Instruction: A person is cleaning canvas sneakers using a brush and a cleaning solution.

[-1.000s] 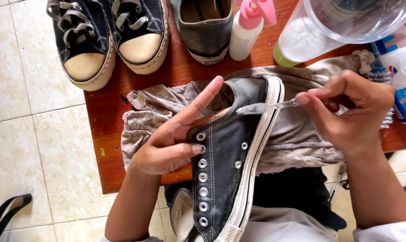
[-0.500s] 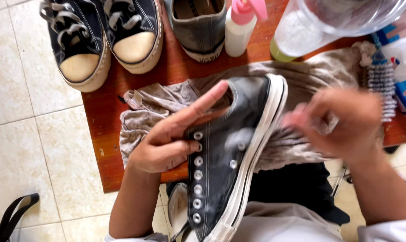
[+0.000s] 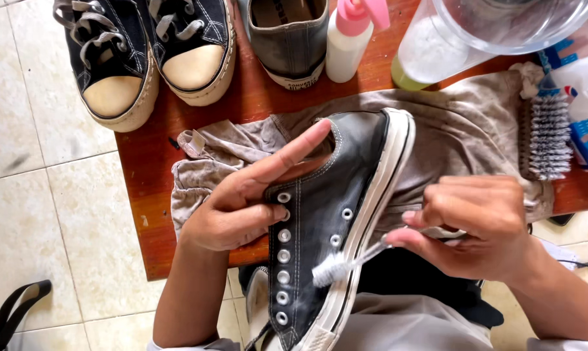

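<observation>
**Black sneaker held lengthwise over the cloth**

The black sneaker (image 3: 326, 214) lies tilted on its side over a stained grey cloth (image 3: 463, 130) on the red table (image 3: 242, 97), its long axis running away from the person. It is unlaced, with a white sole edge. The left hand (image 3: 242, 201) grips its eyelet side; the right hand (image 3: 482, 221) pinches a toothbrush (image 3: 346, 263), bristles at the sole.

Both forearms are bare, the left hand (image 3: 232, 211) and right hand (image 3: 479, 224) ungloved, with pale grey trousers below.
</observation>
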